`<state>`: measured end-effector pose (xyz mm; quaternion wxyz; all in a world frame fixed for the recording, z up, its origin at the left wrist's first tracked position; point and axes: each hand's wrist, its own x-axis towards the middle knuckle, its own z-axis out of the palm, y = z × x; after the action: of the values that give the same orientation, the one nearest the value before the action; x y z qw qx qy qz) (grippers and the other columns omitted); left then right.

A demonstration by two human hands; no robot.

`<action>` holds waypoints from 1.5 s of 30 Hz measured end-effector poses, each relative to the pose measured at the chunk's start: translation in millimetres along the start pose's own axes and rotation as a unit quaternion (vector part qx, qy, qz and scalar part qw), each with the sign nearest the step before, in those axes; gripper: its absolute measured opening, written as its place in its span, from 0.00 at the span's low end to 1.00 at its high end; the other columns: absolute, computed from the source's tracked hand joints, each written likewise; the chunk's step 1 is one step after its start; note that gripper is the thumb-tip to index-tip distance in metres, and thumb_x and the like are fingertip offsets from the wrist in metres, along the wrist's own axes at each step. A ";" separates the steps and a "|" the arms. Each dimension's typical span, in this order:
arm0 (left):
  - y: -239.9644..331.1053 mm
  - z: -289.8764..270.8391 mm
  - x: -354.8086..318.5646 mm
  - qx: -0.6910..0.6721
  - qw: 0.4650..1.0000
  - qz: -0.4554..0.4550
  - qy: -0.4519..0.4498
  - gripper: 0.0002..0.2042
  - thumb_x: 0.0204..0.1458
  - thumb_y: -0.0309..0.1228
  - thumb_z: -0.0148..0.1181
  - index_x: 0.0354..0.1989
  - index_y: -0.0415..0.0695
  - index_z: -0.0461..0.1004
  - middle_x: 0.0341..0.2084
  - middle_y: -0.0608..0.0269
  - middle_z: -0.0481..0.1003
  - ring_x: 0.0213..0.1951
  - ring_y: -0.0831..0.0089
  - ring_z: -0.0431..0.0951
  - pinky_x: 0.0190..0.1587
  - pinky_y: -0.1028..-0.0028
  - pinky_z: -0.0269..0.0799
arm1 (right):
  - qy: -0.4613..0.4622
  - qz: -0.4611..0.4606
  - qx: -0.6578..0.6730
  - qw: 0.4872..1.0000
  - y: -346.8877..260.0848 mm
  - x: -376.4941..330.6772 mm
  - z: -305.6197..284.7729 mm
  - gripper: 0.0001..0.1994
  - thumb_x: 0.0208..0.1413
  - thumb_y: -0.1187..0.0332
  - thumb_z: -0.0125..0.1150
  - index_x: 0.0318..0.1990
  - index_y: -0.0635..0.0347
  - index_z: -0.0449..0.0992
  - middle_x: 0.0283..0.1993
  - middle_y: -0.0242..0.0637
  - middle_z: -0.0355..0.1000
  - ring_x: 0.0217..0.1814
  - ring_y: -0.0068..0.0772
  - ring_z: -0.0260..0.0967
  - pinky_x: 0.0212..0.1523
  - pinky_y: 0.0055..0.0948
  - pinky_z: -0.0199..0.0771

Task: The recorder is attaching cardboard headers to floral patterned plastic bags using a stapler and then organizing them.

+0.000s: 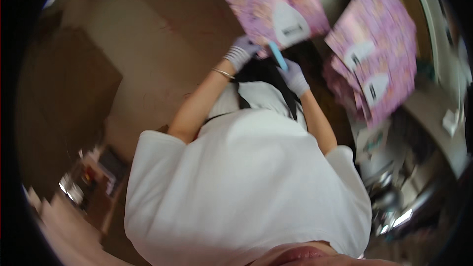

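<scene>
My hands wear pale lavender gloves, the left one with a striped cuff. A pink-purple floral cloth piece (256,7) hangs at the top middle, with a pale rounded panel that carries a dark marking. At its lower corner my left hand (245,49) is closed on the edge. My right hand (295,78) is closed around a slim light-blue tool (277,55) whose upper end reaches the cloth's lower edge. Blur hides the tool's exact kind and the fingertips.
To the right lies a stack of similar floral pieces (389,44), beside a pale curved edge (436,24). A large brown box-like shape (64,88) stands at the left. Blurred metal machine parts (387,197) show at the lower right.
</scene>
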<state>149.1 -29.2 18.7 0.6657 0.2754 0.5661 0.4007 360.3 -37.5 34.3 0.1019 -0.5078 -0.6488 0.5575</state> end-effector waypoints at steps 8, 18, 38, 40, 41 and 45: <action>-27.4 29.7 5.7 0.125 0.988 0.052 0.080 0.20 0.35 0.41 0.61 0.33 0.37 0.73 0.27 0.55 0.75 0.29 0.70 0.75 0.33 0.72 0.70 | -0.073 0.053 0.220 0.971 48.1 -25.9 4.3 0.06 0.50 0.71 0.49 0.34 0.64 0.66 0.22 0.28 0.63 0.19 0.21 0.58 0.19 0.22 0.61; -27.9 11.6 37.2 0.105 0.982 0.031 0.157 0.17 0.34 0.35 0.58 0.35 0.39 0.73 0.25 0.55 0.75 0.29 0.69 0.74 0.32 0.70 0.70 | -0.153 -0.017 0.187 0.970 9.3 -10.7 -4.7 0.11 0.51 0.67 0.48 0.37 0.65 0.66 0.25 0.34 0.66 0.25 0.25 0.63 0.25 0.22 0.66; -1.0 -95.1 -12.0 -0.117 0.992 -0.018 0.034 0.16 0.47 0.19 0.46 0.48 0.37 0.63 0.41 0.60 0.69 0.42 0.72 0.70 0.47 0.73 0.66 | 0.083 0.119 0.266 0.953 48.7 -12.4 -29.5 0.17 0.45 0.59 0.61 0.36 0.61 0.66 0.23 0.32 0.67 0.21 0.21 0.65 0.23 0.20 0.64; 3.5 -94.3 -16.8 -0.107 0.994 -0.013 0.032 0.17 0.47 0.19 0.45 0.48 0.36 0.63 0.42 0.60 0.69 0.43 0.71 0.69 0.47 0.73 0.66 | 0.089 0.127 0.226 0.962 40.4 -16.3 -25.4 0.17 0.45 0.59 0.61 0.35 0.62 0.67 0.22 0.32 0.67 0.20 0.21 0.64 0.22 0.21 0.64; 5.0 -94.5 -18.7 -0.113 0.993 -0.014 0.031 0.17 0.47 0.19 0.45 0.49 0.36 0.62 0.43 0.59 0.68 0.44 0.71 0.69 0.48 0.72 0.65 | 0.095 0.133 0.181 0.970 35.2 -16.6 -24.2 0.17 0.45 0.58 0.61 0.34 0.62 0.68 0.20 0.33 0.67 0.20 0.21 0.63 0.22 0.21 0.64; 17.5 -82.4 -22.5 -0.148 0.989 0.004 0.032 0.19 0.47 0.18 0.46 0.50 0.36 0.61 0.43 0.61 0.68 0.44 0.73 0.68 0.47 0.75 0.65 | 0.103 0.203 0.105 0.968 23.2 -11.4 -25.7 0.16 0.45 0.57 0.61 0.30 0.64 0.70 0.18 0.35 0.66 0.19 0.22 0.61 0.22 0.23 0.64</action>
<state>64.1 -46.2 28.0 0.6790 0.1632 0.5208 0.4910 396.2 -33.5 29.2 0.1056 -0.6697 -0.4560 0.5766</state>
